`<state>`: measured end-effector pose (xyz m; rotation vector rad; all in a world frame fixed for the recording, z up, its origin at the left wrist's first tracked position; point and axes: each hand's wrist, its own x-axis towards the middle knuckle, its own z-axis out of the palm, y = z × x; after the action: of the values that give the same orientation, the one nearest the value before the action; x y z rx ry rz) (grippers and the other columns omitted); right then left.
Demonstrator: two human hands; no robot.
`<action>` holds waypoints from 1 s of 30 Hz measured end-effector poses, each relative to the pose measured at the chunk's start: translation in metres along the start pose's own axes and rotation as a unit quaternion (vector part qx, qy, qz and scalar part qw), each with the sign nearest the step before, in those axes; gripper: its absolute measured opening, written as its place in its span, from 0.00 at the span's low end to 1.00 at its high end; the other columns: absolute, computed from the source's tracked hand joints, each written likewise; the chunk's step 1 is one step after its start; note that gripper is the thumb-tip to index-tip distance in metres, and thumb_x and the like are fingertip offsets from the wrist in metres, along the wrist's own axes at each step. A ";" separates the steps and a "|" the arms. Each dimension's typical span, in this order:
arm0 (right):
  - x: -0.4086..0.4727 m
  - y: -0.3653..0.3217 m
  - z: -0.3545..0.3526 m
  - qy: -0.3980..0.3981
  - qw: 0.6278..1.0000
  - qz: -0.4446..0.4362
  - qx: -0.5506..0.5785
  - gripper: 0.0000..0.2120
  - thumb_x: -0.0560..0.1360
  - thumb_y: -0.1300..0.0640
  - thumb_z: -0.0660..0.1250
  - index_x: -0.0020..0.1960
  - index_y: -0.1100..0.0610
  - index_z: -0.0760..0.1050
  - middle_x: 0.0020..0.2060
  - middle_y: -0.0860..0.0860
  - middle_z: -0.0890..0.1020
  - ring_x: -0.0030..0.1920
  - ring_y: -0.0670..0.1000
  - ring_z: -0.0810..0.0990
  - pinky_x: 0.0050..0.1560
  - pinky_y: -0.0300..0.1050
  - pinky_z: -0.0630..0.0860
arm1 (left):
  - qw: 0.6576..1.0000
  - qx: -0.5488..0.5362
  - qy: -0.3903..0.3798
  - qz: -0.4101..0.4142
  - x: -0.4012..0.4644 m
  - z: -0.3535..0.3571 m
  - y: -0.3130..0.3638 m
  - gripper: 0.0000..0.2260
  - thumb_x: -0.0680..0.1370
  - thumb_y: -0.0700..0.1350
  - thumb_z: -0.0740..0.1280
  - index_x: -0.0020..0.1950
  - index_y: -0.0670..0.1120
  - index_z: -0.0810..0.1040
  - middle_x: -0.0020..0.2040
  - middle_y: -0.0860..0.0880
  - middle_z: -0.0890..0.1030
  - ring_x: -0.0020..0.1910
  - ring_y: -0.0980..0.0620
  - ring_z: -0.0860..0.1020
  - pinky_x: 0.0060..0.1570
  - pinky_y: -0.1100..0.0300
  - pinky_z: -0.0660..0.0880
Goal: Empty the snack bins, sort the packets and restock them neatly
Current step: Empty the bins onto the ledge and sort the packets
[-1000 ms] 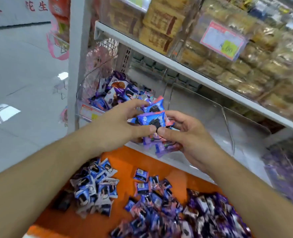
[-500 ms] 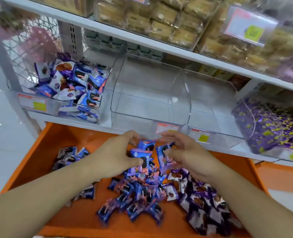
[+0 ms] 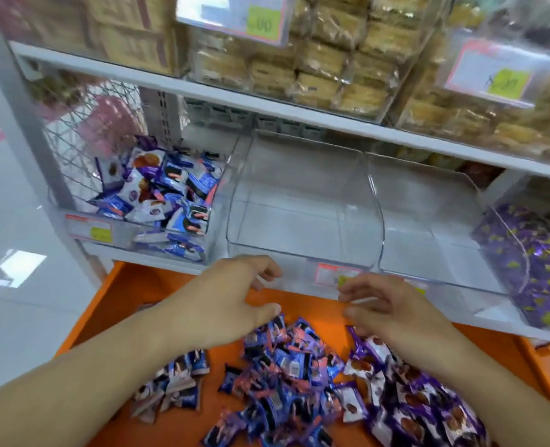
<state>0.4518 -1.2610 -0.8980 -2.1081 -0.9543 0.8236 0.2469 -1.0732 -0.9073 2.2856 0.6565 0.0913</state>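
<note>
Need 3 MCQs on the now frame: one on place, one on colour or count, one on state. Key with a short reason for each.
1. Where do the loose sorted packets lie?
A. in the middle clear bin
B. on the orange tray below the bins
C. on the top shelf

2. How many clear bins in the row hold no packets?
A. none
B. two
C. four

3. What do the hands hold?
A. nothing
B. a price tag
C. one packet each

Key:
1 B: the packets lie in piles on the orange tray.
2 B: the middle bin and the bin to its right are bare, while the left bin and the far right bin hold packets.
3 A: the left hand and the right hand hover over the piles with loosely bent fingers and nothing in them.
</note>
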 end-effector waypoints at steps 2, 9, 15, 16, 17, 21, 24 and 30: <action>0.000 -0.011 0.008 0.007 1.000 -0.025 -0.018 0.13 0.79 0.64 0.72 0.56 0.47 0.83 0.51 0.41 0.86 0.51 0.46 0.86 0.56 0.55 0.84 | 0.999 -0.005 0.036 0.006 -0.007 -0.017 -0.005 0.17 0.80 0.55 0.71 0.67 0.61 0.73 0.61 0.64 0.75 0.58 0.68 0.75 0.60 0.63 0.76; 0.007 -0.087 0.044 0.029 0.991 -0.130 -0.012 0.21 0.78 0.67 0.71 0.52 0.39 0.82 0.51 0.43 0.87 0.54 0.45 0.85 0.54 0.48 0.82 | 0.982 -0.032 0.185 -0.017 -0.018 -0.084 -0.056 0.14 0.79 0.49 0.73 0.63 0.60 0.77 0.57 0.62 0.79 0.56 0.67 0.77 0.61 0.61 0.76; 0.088 -0.182 0.090 0.014 0.955 -0.265 -0.132 0.15 0.80 0.55 0.71 0.63 0.40 0.76 0.58 0.38 0.80 0.58 0.40 0.80 0.59 0.43 0.79 | 0.969 0.087 0.213 -0.086 -0.021 -0.108 -0.119 0.22 0.80 0.51 0.70 0.73 0.59 0.72 0.71 0.57 0.73 0.68 0.54 0.74 0.69 0.58 0.70; 0.110 -0.195 0.097 0.019 0.942 -0.283 -0.181 0.16 0.80 0.54 0.71 0.66 0.42 0.75 0.60 0.39 0.79 0.59 0.40 0.79 0.62 0.45 0.78 | 0.970 0.102 0.202 -0.091 -0.022 -0.108 -0.126 0.22 0.80 0.51 0.69 0.74 0.59 0.71 0.72 0.57 0.73 0.70 0.54 0.73 0.72 0.56 0.67; 0.130 -0.208 0.105 0.021 0.928 -0.292 -0.230 0.19 0.80 0.53 0.72 0.70 0.45 0.74 0.63 0.43 0.78 0.62 0.43 0.78 0.66 0.46 0.75 | 0.969 0.118 0.193 -0.095 -0.022 -0.108 -0.131 0.23 0.81 0.52 0.68 0.75 0.58 0.70 0.73 0.57 0.72 0.72 0.54 0.71 0.75 0.54 0.64; 0.204 -0.239 0.129 -0.027 0.879 -0.245 -0.408 0.33 0.79 0.49 0.74 0.80 0.48 0.65 0.71 0.54 0.76 0.64 0.55 0.80 0.63 0.45 0.74 | 0.968 0.123 0.196 -0.099 -0.019 -0.111 -0.139 0.23 0.82 0.54 0.65 0.76 0.60 0.68 0.73 0.59 0.71 0.73 0.55 0.69 0.78 0.49 0.56; 0.238 -0.238 0.143 -0.066 0.839 -0.203 -0.500 0.31 0.74 0.50 0.78 0.75 0.51 0.72 0.63 0.55 0.82 0.60 0.56 0.81 0.59 0.47 0.79 | 0.970 0.091 0.202 -0.103 -0.015 -0.112 -0.145 0.22 0.81 0.54 0.64 0.75 0.60 0.69 0.73 0.58 0.72 0.74 0.55 0.69 0.79 0.46 0.55; 0.223 -0.229 0.140 0.039 0.917 -0.228 -0.324 0.19 0.71 0.64 0.80 0.54 0.47 0.78 0.55 0.49 0.81 0.40 0.44 0.83 0.35 0.41 0.81 | 0.968 0.060 0.218 -0.108 -0.012 -0.112 -0.149 0.19 0.81 0.50 0.63 0.73 0.57 0.72 0.74 0.56 0.74 0.73 0.53 0.71 0.78 0.45 0.59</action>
<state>0.3782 -0.9222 -0.8603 -2.2609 -1.7679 0.1837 0.1443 -0.9185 -0.9263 2.3099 1.1600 0.4699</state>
